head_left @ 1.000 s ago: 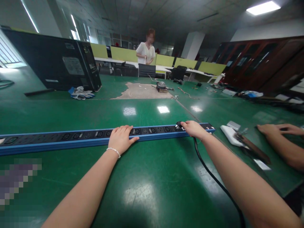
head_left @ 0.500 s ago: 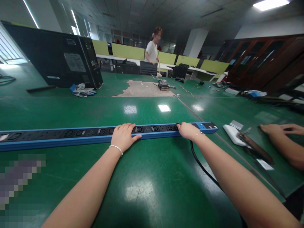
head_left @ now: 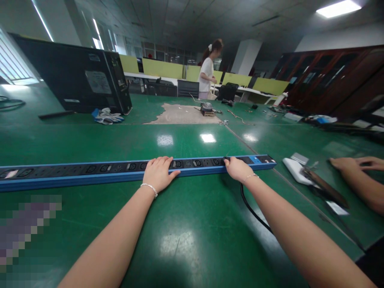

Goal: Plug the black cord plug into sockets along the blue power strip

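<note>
Around, tabletop (head_left: 192, 212), left hand (head_left: 158, 175) on strip (head_left: 75, 182) edge, right hand (head_left: 238, 170) holding plug (head_left: 226, 159)

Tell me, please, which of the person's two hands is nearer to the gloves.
Left. The left hand rests on the blue socket strip, nearer the camera than the gloves and to their right; the right hand is farther right on it.

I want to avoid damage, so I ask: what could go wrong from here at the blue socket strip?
The right hand hides most of the black plug, so poor alignment might go unnoticed. The cable curves toward the right forearm, which could snag it. The left hand rests on the blue socket strip; if it lifts, the strip might slide.
</note>
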Tool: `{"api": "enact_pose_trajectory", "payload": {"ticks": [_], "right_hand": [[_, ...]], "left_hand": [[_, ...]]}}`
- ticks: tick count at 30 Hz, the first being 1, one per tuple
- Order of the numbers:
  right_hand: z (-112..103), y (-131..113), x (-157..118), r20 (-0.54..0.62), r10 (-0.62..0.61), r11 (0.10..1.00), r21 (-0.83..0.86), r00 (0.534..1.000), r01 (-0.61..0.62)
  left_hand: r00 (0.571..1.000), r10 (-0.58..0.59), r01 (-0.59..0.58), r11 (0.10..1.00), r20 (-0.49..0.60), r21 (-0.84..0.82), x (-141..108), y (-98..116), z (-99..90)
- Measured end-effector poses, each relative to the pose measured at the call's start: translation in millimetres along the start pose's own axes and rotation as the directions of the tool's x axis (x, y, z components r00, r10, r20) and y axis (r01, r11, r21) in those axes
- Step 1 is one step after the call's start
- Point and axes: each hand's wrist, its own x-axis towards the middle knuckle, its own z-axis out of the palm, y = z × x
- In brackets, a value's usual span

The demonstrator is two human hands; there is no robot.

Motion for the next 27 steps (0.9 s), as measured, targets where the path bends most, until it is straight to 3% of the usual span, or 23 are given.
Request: {"api": "enact_pose_trajectory", "payload": {"ticks": [4, 9, 12, 15, 19, 27], "right_hand": [[-16.8, 4.8, 1.5, -0.019, -0.021, 0.999, 0.034, 1.0, 0.021], [-55.2, 2.7, -7.6, -0.238, 0.014, 0.99, 0.142, 0.971, 0.02], [-56.0, -24.0, -19.3, -0.039, -0.105, 0.951, 0.288, 0.994, 0.112], [-40.6, -62.7, -23.8, 0.043, -0.213, 0.917, 0.354, 0.976, 0.185], [-25.8, -100.9, -20.3, 0.087, -0.296, 0.936, 0.224, 0.951, 0.27], [-37.5, -127.6, -23.1, 0.172, -0.371, 0.908, -0.14, 0.913, 0.395]], "left_hand": [[1.0, -0.014, 0.014, 1.0, -0.002, -0.01, 0.3, 1.0, -1.3], [1.0, -0.025, 0.025, 0.999, 0.008, -0.028, 2.1, 1.0, -1.0], [1.0, -0.028, 0.028, 0.999, 0.007, -0.031, 2.7, 0.4, 0.1], [1.0, -0.023, 0.022, 0.999, -0.011, -0.04, 2.1, 0.1, 1.0], [0.999, -0.01, 0.008, 0.999, -0.032, -0.048, 1.3, 0.0, 1.4], [0.999, -0.022, 0.019, 0.998, -0.047, -0.063, 1.3, -1.0, 3.0]]}}
